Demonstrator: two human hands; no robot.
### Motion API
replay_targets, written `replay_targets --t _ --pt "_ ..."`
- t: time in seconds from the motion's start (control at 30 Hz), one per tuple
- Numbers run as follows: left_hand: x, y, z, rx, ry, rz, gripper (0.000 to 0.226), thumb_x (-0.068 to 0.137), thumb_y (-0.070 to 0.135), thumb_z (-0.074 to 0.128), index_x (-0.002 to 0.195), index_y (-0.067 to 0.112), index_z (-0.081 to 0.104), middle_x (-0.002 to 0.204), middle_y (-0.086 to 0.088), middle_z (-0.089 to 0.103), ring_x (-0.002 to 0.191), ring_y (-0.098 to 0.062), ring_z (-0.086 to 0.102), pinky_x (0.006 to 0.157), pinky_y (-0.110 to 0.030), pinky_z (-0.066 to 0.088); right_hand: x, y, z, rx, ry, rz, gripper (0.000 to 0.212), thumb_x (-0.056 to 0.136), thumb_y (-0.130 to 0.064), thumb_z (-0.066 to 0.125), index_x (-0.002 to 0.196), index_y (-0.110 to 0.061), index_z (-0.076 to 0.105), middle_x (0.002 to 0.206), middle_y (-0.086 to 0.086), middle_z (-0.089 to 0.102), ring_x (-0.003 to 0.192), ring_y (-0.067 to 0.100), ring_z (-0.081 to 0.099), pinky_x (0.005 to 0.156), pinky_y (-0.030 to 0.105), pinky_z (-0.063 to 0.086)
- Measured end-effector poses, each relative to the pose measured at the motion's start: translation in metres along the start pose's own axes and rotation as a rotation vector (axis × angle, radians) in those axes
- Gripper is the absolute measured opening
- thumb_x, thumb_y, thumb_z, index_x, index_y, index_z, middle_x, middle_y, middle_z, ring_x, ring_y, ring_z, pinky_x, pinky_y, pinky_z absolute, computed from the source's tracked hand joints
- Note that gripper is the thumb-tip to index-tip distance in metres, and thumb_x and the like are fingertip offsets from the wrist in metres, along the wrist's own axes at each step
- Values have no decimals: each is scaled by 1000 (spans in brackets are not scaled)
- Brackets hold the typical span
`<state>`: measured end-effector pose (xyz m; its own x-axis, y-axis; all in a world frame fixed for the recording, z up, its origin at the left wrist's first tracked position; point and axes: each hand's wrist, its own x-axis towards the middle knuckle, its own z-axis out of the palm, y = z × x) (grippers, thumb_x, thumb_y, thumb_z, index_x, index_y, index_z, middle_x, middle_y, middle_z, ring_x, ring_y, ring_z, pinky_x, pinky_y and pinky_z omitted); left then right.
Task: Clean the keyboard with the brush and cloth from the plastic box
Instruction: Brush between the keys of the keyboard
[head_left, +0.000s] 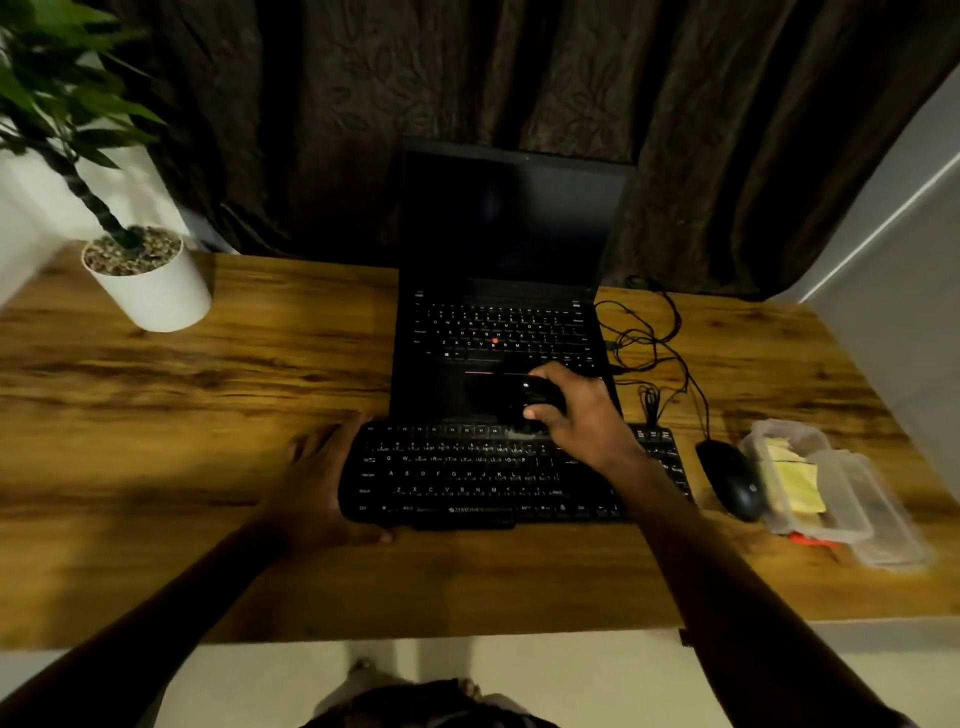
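Observation:
A black external keyboard (467, 478) lies on the wooden desk (208, 395) in front of an open laptop (498, 312). My left hand (322, 478) clasps the keyboard's left end, thumb along its front edge. My right hand (576, 410) grips a black brush (535, 400) over the keyboard's top row; pale bristles touch the keys there. To the right stands a clear plastic box (800, 478) holding a yellow cloth (797, 483), its lid (878, 525) lying beside it.
A black mouse (732, 480) sits between keyboard and box, its tangled cable (649, 338) beside the laptop. A white potted plant (150, 280) stands at the back left. Something small and orange (810, 540) lies under the box's front. A dark curtain hangs behind the desk.

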<state>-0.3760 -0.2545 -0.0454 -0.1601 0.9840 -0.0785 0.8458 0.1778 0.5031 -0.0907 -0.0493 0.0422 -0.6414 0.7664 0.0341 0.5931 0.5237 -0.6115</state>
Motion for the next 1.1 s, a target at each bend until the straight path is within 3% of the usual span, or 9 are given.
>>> replay_targets --t 0.1,0.2,0.27,0.43,0.57,0.7,0.87,0.97,1.1 --pt "0 -1 0 -32 -16 -13 155 36 96 70 159 36 -4 162 2 23 146 -25 23 119 -51 19 -7 14 -17 -17 13 70 40 92 -18 69 128 -23 55 105 0 63 83 7 62 63 15 50" --pt "-1 -3 -2 -96 -40 -17 156 36 93 74 158 40 -8 161 1 21 146 -28 20 118 -54 22 -12 19 -21 0 49 90 41 90 -16 71 128 -21 56 107 5 67 85 13 66 62 11 46" --pt "0 -2 -5 -133 -64 -23 155 36 91 76 158 40 -6 161 3 18 146 -28 18 117 -55 24 -9 11 -14 11 57 82 41 90 -14 71 128 -18 57 106 3 66 81 7 64 59 4 44" --pt "4 -4 -12 -217 -127 -45 155 34 76 88 156 45 -2 163 13 11 148 -27 10 115 -59 27 7 -21 17 107 41 69 38 91 -10 69 126 -17 58 105 -3 61 90 0 59 65 5 47" --pt "6 -10 -15 -250 -170 -28 155 33 79 88 154 51 -5 164 17 4 149 -27 7 115 -63 27 8 -19 14 97 16 77 39 92 -11 68 128 -18 56 110 -1 62 93 3 60 65 6 47" --pt "8 -18 -13 -273 -178 16 158 33 82 86 148 57 -20 165 19 6 152 -26 6 118 -63 21 -2 3 -7 -12 47 80 40 91 -13 70 128 -18 57 111 3 66 97 16 65 67 5 44" --pt "11 -18 -13 -302 -156 71 159 35 81 84 147 51 -25 164 22 10 152 -13 4 123 -54 10 3 -9 6 5 60 74 40 90 -13 71 127 -19 57 106 1 66 90 11 64 67 6 47" --pt "11 -16 -13 -320 -131 93 161 34 83 83 150 45 -23 164 18 15 152 -10 6 123 -56 8 15 -31 28 56 31 40 36 90 -11 69 124 -18 59 103 0 65 90 2 61 69 5 48" --pt "12 -18 -11 -302 -109 97 164 34 80 85 150 41 -24 162 19 17 149 -9 8 123 -55 7 21 -40 35 101 -15 9 35 90 -14 69 121 -25 58 106 -1 66 96 9 65 75 14 54"
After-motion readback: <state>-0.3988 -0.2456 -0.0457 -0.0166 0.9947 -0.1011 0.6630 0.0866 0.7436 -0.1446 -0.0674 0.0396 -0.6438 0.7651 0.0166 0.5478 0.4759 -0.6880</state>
